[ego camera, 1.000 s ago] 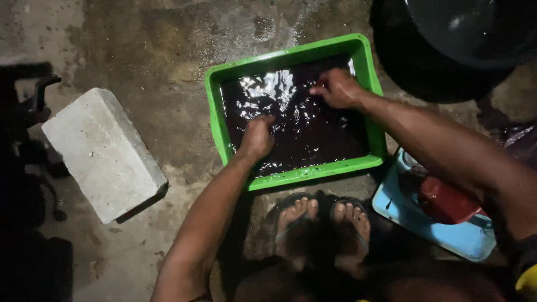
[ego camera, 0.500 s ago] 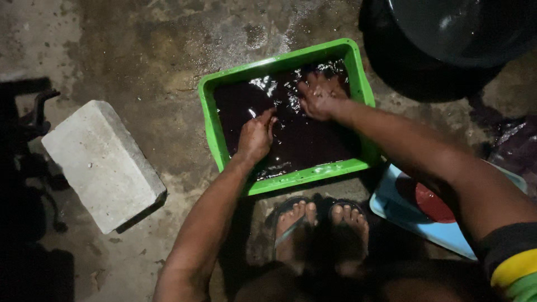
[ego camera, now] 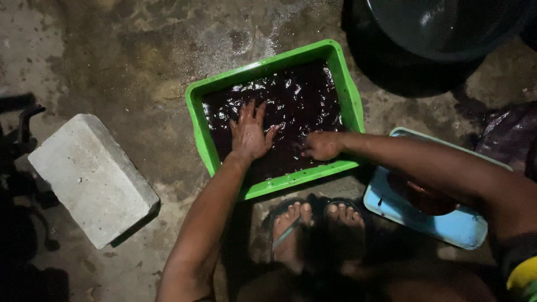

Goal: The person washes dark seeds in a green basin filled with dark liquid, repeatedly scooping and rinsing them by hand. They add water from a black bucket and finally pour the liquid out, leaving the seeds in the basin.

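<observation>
A green rectangular tray [ego camera: 197, 120] sits on the wet concrete floor, filled with a dark, glossy, wet mass [ego camera: 296, 100]. My left hand [ego camera: 249, 133] lies flat on that mass with fingers spread, near the tray's left side. My right hand [ego camera: 323, 146] rests on the mass close to the tray's near rim, fingers curled down into it. Neither hand lifts anything clear of the tray. My bare feet in sandals [ego camera: 316, 223] stand just in front of the tray.
A grey concrete block [ego camera: 92, 178] lies to the left. A large dark basin [ego camera: 442, 28] stands at the top right. A light blue tray [ego camera: 425, 218] with a dark red object is under my right arm. Dark metal parts [ego camera: 22, 120] show at the left edge.
My right hand has drawn back from the tray's far right corner to its near rim. My left hand has spread flat and moved slightly deeper in. The view has shifted.
</observation>
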